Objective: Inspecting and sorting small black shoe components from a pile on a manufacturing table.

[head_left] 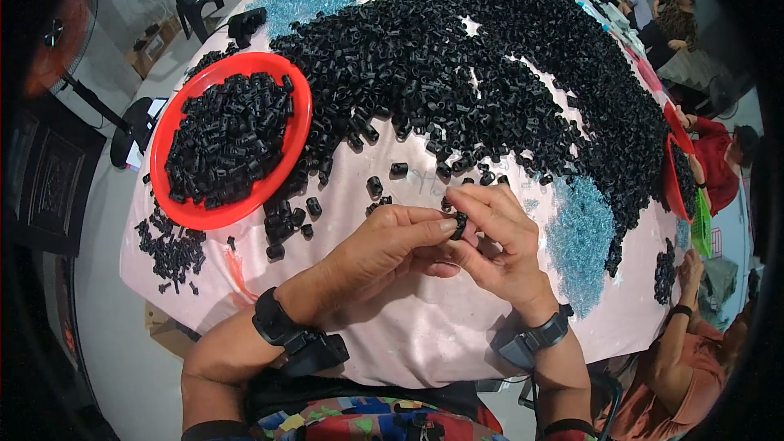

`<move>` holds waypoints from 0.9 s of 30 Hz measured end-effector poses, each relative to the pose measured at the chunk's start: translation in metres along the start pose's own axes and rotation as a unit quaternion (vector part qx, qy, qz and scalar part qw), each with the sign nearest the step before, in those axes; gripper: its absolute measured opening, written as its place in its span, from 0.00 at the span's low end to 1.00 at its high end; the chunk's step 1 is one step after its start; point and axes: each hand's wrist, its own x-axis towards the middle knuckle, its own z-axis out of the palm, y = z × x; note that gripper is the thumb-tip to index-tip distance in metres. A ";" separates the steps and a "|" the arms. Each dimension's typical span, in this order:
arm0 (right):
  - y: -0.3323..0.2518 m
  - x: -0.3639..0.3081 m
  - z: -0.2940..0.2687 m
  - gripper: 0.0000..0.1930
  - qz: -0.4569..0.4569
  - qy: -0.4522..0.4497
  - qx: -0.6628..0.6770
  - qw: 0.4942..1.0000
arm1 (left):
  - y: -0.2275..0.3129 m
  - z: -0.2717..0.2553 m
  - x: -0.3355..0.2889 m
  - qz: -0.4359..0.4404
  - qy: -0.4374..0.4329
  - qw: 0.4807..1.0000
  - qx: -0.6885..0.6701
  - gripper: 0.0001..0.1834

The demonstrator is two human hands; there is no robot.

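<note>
Close together over the near part of the table, my left hand [398,241] and my right hand [504,243] work on one small black plastic part [458,226]. My left thumb and fingers pinch it from the left. The right fingers close on it from the other side, and its far end is partly hidden by them. A few loose black parts [375,187] lie just beyond my hands. To the left, a red basin [304,126] is heaped with similar black pieces. Small black pegs [173,251] form a pile below it.
A large spread of black parts [425,57] covers the pinkish cloth [425,335]. Clear bluish bits lie in piles at right [581,245] and far left [306,4]. Other people sit along the right side, one in red [719,163]. A fan [61,41] stands at left.
</note>
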 end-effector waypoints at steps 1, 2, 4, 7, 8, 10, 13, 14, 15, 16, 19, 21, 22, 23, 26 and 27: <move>0.000 -0.001 0.001 0.25 -0.002 -0.001 0.000 1.000 | 0.000 0.000 0.000 0.000 -0.004 1.000 0.001 0.20; 0.000 -0.001 0.001 0.26 0.004 0.009 0.001 1.000 | 0.000 -0.001 -0.001 0.000 -0.007 1.000 0.001 0.20; 0.002 -0.002 0.001 0.27 0.012 0.017 0.002 1.000 | -0.001 -0.001 -0.001 0.000 0.001 1.000 0.004 0.20; 0.005 -0.003 0.000 0.27 -0.015 0.000 -0.022 1.000 | -0.001 -0.001 -0.001 -0.004 0.007 1.000 0.007 0.19; 0.005 -0.003 -0.001 0.26 -0.015 0.001 -0.026 1.000 | -0.001 0.000 0.000 -0.005 0.003 1.000 0.008 0.19; 0.006 -0.003 -0.002 0.25 -0.016 0.004 -0.031 0.999 | 0.001 0.000 0.000 -0.002 -0.002 1.000 -0.018 0.18; 0.005 -0.003 -0.004 0.23 -0.049 0.018 -0.053 0.997 | 0.002 0.003 -0.003 -0.005 0.003 0.999 -0.042 0.17; 0.005 -0.003 -0.004 0.22 -0.041 0.016 -0.057 0.997 | 0.002 0.004 -0.004 0.003 0.000 0.999 -0.048 0.17; 0.004 -0.003 -0.005 0.22 -0.034 0.014 -0.062 0.997 | 0.002 0.004 -0.004 -0.009 0.014 0.999 -0.039 0.17; 0.003 -0.003 -0.005 0.22 -0.034 0.014 -0.062 0.997 | 0.002 0.004 -0.004 -0.008 0.012 0.999 -0.031 0.18; 0.002 -0.001 -0.004 0.23 -0.045 0.017 -0.045 0.998 | 0.002 0.003 -0.004 -0.005 0.005 1.000 -0.012 0.19; 0.001 0.000 -0.003 0.24 -0.027 0.006 -0.029 0.999 | 0.003 0.001 -0.004 -0.003 -0.002 1.000 -0.002 0.19; 0.001 0.000 -0.002 0.24 -0.032 0.002 -0.029 0.999 | 0.003 0.001 -0.004 -0.003 -0.001 1.000 -0.010 0.18; 0.000 -0.001 -0.001 0.25 -0.015 0.010 -0.024 1.000 | 0.003 0.001 -0.004 -0.003 -0.001 1.000 -0.018 0.17; -0.001 -0.002 -0.002 0.26 -0.001 0.014 -0.028 1.000 | 0.001 0.001 -0.004 0.022 0.028 0.999 0.003 0.14; -0.001 -0.002 -0.003 0.27 -0.006 0.014 -0.041 0.999 | 0.001 0.001 -0.003 0.016 0.037 0.999 0.009 0.14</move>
